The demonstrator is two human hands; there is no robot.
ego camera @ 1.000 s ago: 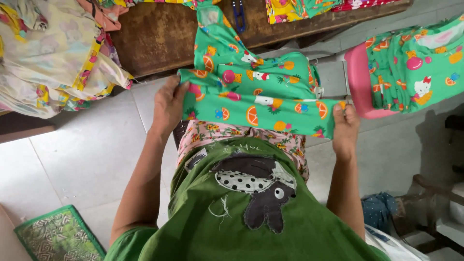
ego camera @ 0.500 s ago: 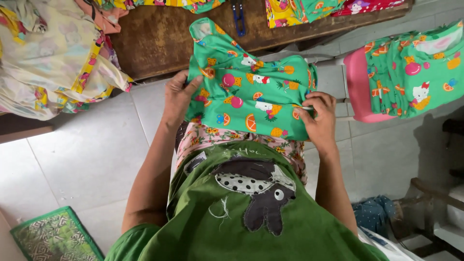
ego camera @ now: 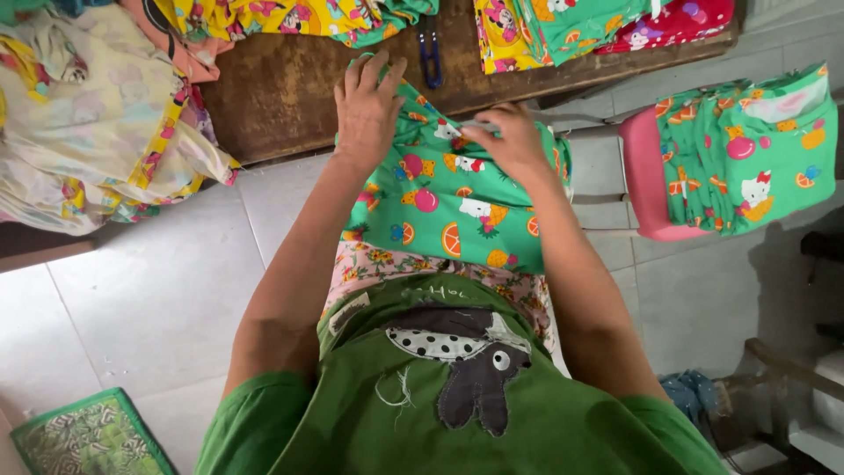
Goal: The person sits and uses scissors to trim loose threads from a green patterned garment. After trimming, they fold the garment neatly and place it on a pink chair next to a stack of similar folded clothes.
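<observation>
1. Green printed garment (ego camera: 448,207) lies across the person's lap, its top edge up against the front of the wooden bench (ego camera: 290,88).
2. Left hand (ego camera: 367,105) lies flat on the garment's upper left corner, fingers spread wide, grip open, palm pressing the cloth down.
3. Right hand (ego camera: 510,141) sits on the upper right part, fingers curled together, grip pinched on a fold of the same green cloth.
4. Just above the hands, a small blue thread snipper (ego camera: 431,57) lies on the bench.
5. To the right, a stack of matching green pieces (ego camera: 747,149) rests on a pink stool (ego camera: 646,185).
6. Far left, pale yellow fabric (ego camera: 97,123) hangs heaped over the bench edge.
</observation>
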